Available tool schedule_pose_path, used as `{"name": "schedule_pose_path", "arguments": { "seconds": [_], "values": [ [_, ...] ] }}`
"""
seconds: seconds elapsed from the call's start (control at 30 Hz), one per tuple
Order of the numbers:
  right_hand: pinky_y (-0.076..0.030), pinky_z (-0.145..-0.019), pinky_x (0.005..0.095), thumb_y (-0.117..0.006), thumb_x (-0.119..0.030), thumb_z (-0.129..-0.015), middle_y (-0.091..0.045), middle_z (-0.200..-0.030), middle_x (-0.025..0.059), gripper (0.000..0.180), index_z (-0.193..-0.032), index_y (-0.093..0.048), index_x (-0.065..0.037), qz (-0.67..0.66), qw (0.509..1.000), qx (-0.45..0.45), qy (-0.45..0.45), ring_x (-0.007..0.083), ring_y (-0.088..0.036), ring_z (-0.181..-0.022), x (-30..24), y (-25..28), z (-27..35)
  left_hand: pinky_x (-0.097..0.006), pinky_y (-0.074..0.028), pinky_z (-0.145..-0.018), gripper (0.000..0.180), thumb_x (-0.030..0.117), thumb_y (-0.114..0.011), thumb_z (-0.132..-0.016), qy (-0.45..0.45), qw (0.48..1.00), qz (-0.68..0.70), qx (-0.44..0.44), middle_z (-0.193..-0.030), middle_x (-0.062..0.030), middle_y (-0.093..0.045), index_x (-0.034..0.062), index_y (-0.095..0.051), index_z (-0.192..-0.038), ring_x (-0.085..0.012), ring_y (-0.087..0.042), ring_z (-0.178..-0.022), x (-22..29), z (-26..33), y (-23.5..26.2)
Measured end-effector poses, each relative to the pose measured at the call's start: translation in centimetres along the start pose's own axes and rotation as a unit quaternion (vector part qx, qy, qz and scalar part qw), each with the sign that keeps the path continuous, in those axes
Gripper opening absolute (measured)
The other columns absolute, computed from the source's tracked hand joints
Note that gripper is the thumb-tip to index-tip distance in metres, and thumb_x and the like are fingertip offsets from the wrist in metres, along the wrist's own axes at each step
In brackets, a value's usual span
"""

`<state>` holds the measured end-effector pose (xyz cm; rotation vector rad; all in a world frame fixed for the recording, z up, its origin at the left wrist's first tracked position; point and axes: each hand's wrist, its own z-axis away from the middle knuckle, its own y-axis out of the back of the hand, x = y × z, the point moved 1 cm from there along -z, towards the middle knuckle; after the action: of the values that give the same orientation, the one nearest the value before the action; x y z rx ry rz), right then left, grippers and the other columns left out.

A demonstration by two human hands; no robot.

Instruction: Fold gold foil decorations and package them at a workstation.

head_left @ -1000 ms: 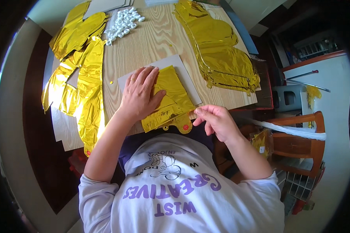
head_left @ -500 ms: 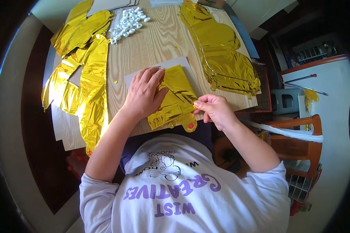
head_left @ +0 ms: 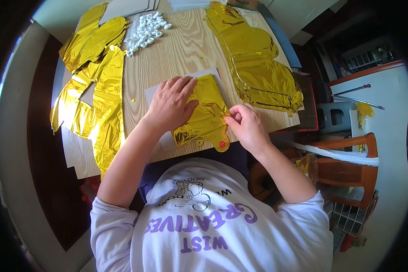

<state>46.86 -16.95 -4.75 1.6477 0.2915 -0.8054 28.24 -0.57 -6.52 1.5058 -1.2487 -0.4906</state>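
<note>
A folded gold foil balloon point(head_left: 206, 119) lies over a grey card point(head_left: 217, 79) at the table's front edge. My left hand point(head_left: 172, 106) rests flat on the foil's left side, fingers stretched out and pressing it down. At the right edge, my right hand point(head_left: 249, 129) pinches a bit of the foil between thumb and index finger, which wrinkles it there. A rounded foil tab with a red dot point(head_left: 221, 144) sticks out below, towards me. Part of the foil and card is hidden under my left hand.
Flat gold foil balloons point(head_left: 109, 86) are piled on the left of the wooden table. More gold foil point(head_left: 258, 65) lies along the right side. A heap of small white rings point(head_left: 147, 31) sits at the back left. A wooden chair point(head_left: 344, 167) stands at right.
My right hand has shifted slightly up along the foil's right edge, drawing the pinched part inward. My left hand stays in nearly the same place on the foil.
</note>
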Motion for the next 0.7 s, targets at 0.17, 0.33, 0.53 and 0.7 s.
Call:
{"name": "schedule_pose_path", "arguments": {
  "seconds": [0.17, 0.33, 0.53, 0.7],
  "values": [
    [-0.053, -0.076, 0.0416, -0.072, -0.013, -0.089, -0.065, -0.101, 0.0153, 0.029, -0.115, -0.061, -0.003, 0.018, 0.999, 0.01, 0.025, 0.03, -0.066, -0.084, 0.3, -0.4, 0.5, -0.046, -0.041, -0.107, 0.056, 0.027, -0.069, -0.091, -0.021, 1.0, -0.003, 0.01, -0.142, -0.0153, -0.054, 0.0031, -0.054, -0.139, -0.034, -0.051, -0.13, 0.2, -0.3, 0.1],
    [-0.053, -0.075, 0.0439, -0.069, -0.016, -0.091, -0.062, -0.099, 0.0151, 0.031, -0.118, -0.061, -0.002, 0.048, 0.996, 0.023, 0.07, 0.0326, -0.066, -0.083, 1.0, -0.8, 0.8, -0.046, -0.035, -0.115, 0.057, 0.03, -0.065, -0.093, -0.035, 0.999, 0.014, -0.025, -0.145, -0.0167, -0.053, 0.0004, -0.053, -0.14, -0.0339, -0.047, -0.138, 0.8, -1.1, -0.5],
    [-0.052, -0.08, 0.0465, -0.07, -0.017, -0.091, -0.061, -0.1, 0.0127, 0.034, -0.12, -0.062, -0.001, 0.114, 0.99, -0.008, 0.079, 0.0342, -0.065, -0.09, 0.1, -0.3, 1.1, -0.046, -0.032, -0.118, 0.06, 0.034, -0.062, -0.095, -0.05, 0.998, 0.008, -0.044, -0.147, -0.0181, -0.052, -0.0023, -0.051, -0.142, -0.0337, -0.045, -0.14, 0.6, -1.3, -1.1],
    [-0.047, -0.095, 0.0457, -0.068, -0.016, -0.093, -0.064, -0.116, 0.0142, 0.041, -0.129, -0.06, 0.001, 0.14, 0.962, 0.053, 0.228, 0.0326, -0.062, -0.107, -1.7, 1.4, -1.9, -0.046, -0.031, -0.118, 0.061, 0.033, -0.062, -0.095, -0.062, 0.997, 0.012, -0.035, -0.149, -0.0187, -0.051, -0.0017, -0.05, -0.143, -0.0336, -0.043, -0.142, 0.3, -1.0, -1.3]
  ]
}}
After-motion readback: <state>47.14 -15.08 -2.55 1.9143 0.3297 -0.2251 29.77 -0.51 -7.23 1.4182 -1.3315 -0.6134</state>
